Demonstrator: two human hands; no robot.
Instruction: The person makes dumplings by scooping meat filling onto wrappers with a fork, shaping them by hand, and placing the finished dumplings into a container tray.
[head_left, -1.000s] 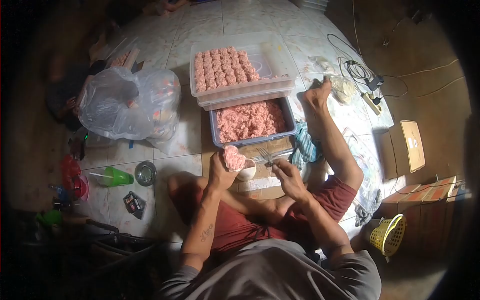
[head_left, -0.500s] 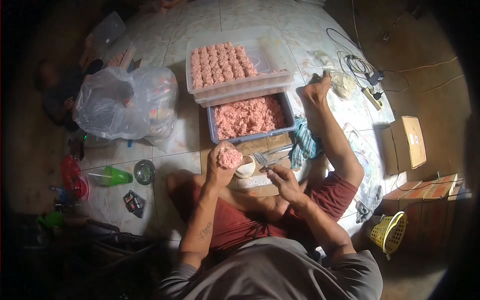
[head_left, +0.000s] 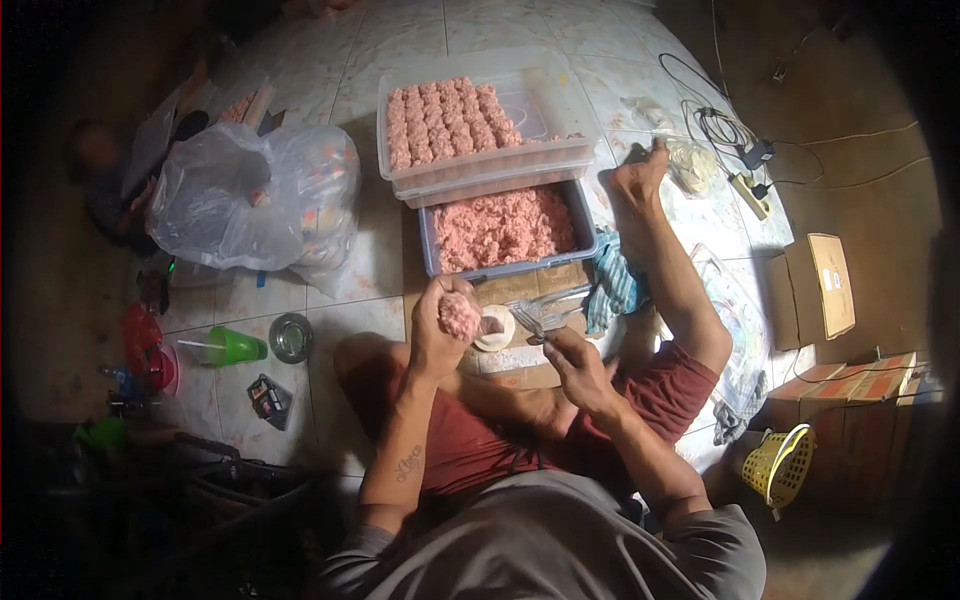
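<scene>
My left hand (head_left: pixel 440 325) is closed around a lump of pink minced meat (head_left: pixel 460 318), which bulges out beside the thumb. In my right hand (head_left: pixel 580 368) is a metal fork (head_left: pixel 530 318), its handle pinched between the fingers and its head pointing up and left. Between the two hands stands a small white cup (head_left: pixel 495 328) with something pinkish inside. Just beyond them, a blue-grey tub (head_left: pixel 428 245) holds loose minced meat (head_left: pixel 500 230). Behind it, stacked clear plastic trays (head_left: pixel 560 100) carry rows of shaped meat balls (head_left: pixel 445 120).
A blue striped cloth (head_left: pixel 612 285) lies right of the tub. Left are a large plastic bag (head_left: pixel 210 205), a green cup (head_left: pixel 235 346) and a glass ashtray (head_left: pixel 290 340). Cables with a power strip (head_left: pixel 748 196), a cardboard box (head_left: pixel 815 285) and a yellow basket (head_left: pixel 778 466) are right. Another person sits far left.
The fork head has shifted slightly right as my right hand turned. My left hand stays near the cup, the meat lump still in it. At far left, the other person's clear panel has moved lower.
</scene>
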